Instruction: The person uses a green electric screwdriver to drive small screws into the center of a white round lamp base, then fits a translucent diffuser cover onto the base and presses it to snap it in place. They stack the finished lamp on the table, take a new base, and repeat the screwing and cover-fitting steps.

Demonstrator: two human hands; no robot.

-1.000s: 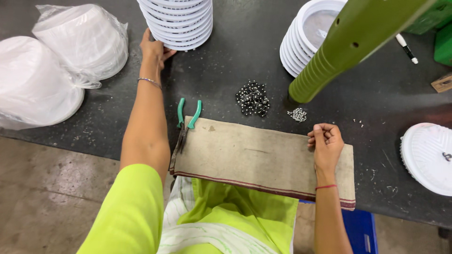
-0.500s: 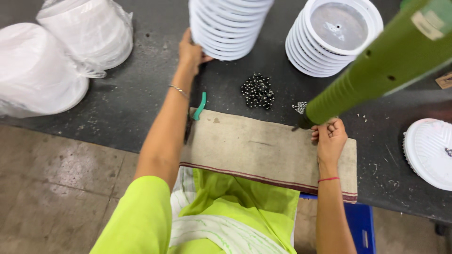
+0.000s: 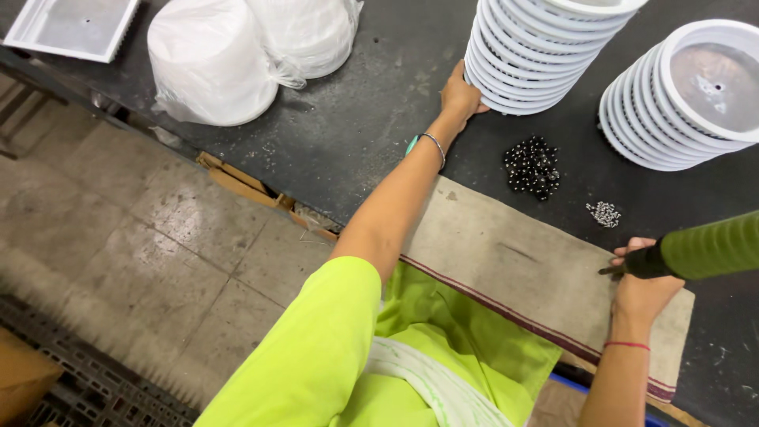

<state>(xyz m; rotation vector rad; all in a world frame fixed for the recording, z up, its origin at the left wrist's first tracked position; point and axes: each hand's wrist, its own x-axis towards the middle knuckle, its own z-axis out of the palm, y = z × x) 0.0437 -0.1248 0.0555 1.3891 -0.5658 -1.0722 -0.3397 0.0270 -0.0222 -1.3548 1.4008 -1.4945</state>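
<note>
Two bagged white bundles [image 3: 237,55] lay at the left of the dark counter [image 3: 356,134]. Further right, the left hand [image 3: 460,96] pressed against the bottom of a tall stack of white round frames [image 3: 538,51], fingers hidden behind it, so its grip could not be told. Black beads [image 3: 534,166] and small silver pieces [image 3: 605,213] lay beyond the beige cloth [image 3: 514,269]. At the right, the right hand [image 3: 642,281] rested on the cloth, clenched around a dark tool tip [image 3: 632,267] below a green tube [image 3: 711,247]
</note>
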